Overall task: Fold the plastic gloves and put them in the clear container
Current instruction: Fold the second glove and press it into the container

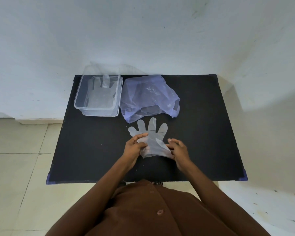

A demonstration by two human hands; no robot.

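Observation:
A see-through plastic glove (152, 138) lies flat in the middle of the black table (85, 150), fingers pointing away from me. My left hand (134, 146) pinches its left edge near the cuff. My right hand (178, 149) rests on the glove's right cuff edge with the fingers curled over it. The clear container (99, 109) stands at the table's far left with another glove (100, 94) spread inside it, one finger leaning up the far wall.
A crumpled bluish plastic bag (150, 96) lies right of the container, just beyond the glove's fingertips. The table's far edge meets a white wall. Tiled floor shows on the left and right. My brown shirt fills the bottom of the view.

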